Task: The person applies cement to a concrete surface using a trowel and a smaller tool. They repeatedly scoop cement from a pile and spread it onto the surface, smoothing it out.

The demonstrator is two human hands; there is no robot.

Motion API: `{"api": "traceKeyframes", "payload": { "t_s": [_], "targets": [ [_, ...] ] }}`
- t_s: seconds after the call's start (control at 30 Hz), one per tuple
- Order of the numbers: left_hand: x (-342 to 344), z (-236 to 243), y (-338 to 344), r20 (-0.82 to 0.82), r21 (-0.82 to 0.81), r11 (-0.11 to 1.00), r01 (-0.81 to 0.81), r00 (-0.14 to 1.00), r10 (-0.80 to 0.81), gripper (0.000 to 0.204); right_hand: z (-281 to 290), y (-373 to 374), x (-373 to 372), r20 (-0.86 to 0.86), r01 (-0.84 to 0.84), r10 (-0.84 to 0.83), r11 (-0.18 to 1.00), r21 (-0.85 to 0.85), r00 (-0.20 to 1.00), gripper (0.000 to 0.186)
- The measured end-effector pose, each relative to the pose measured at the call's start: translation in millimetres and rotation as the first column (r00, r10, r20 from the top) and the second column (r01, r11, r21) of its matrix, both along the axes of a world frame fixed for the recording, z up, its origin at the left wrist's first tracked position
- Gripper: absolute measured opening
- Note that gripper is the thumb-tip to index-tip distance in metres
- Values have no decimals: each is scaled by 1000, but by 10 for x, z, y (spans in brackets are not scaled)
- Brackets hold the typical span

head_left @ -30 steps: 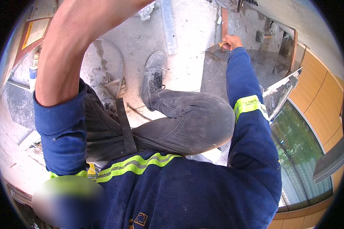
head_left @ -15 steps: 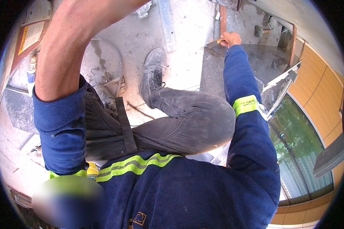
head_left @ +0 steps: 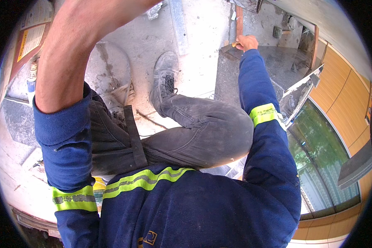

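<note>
My right hand (head_left: 247,42) is closed round the yellow handle of a putty knife (head_left: 226,48). Its blade points left, over the far left corner of a dark grey slab (head_left: 227,78); whether it touches the slab I cannot tell. Just beyond the hand lies a reddish-brown wooden strip (head_left: 239,20). My left forearm (head_left: 64,70), its sleeve pushed up, reaches past the top edge of the head view, so the left hand is hidden.
A long pale straightedge (head_left: 177,27) lies on the dusty floor ahead of my shoe (head_left: 165,74). A dark block-headed tool (head_left: 277,32) rests at the far right. On the left are a bottle (head_left: 31,78) and another grey slab (head_left: 18,122). A glass panel (head_left: 322,153) stands right.
The whole view has shifted slightly. My right hand keeps its grip on the putty knife near the slab's corner, and the left arm stays stretched forward.
</note>
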State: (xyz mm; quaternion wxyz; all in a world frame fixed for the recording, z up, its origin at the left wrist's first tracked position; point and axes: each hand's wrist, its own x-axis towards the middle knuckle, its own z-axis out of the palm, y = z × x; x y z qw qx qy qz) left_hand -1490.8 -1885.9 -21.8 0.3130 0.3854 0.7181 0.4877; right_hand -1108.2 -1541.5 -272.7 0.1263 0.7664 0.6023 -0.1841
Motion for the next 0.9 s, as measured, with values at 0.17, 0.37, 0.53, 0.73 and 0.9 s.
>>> {"api": "traceKeyframes", "payload": {
  "t_s": [0.17, 0.37, 0.53, 0.73, 0.9],
  "targets": [
    [20, -42, 28, 0, 7, 1000, 10, 1000, -10, 29, 29, 41, 101, 32, -16, 16, 1000, 6, 999, 28],
    [-111, 113, 22, 76, -97, 994, 49, 996, -42, 29, 16, 83, 12, 84, -62, 61, 998, -1, 995, 19],
    [134, -50, 66, -182, -69, 992, -101, 979, 88, 30, -34, 174, 175, 102, -115, 119, 992, -47, 988, 28],
    [-53, 74, -17, -19, -79, 996, 31, 999, -33, 30, -36, 221, 233, -56, -70, 73, 996, 54, 996, 18],
    [-2, 38, -10, -24, -53, 999, 2, 1000, -3, 29, 54, 279, 167, 187, -136, 136, 991, -11, 973, 19]
  ]
}}
